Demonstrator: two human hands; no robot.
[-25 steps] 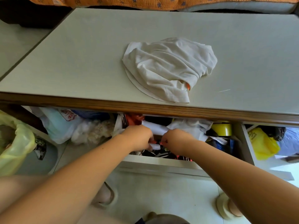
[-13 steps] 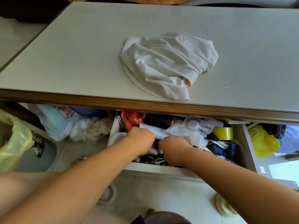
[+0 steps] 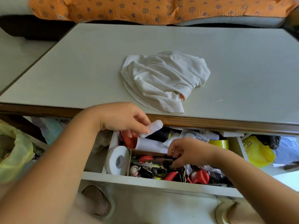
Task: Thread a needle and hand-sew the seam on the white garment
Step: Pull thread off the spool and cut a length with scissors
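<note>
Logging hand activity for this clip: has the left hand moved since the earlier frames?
Yes. The left hand has risen out of the drawer to the table's wooden edge, pinching a small white roll.

Grey table top [image 3: 80, 70], wood front edge, straight ahead of me. On it: crumpled white garment [image 3: 163, 81], right of centre, near the front edge. Thin pale sliver [image 3: 217, 101] near its right side, apart from it. Needle or thread, can't tell.

Tape roll [image 3: 113, 159], yellow bag [image 3: 257, 152], orange cushion [image 3: 161, 8]
</note>
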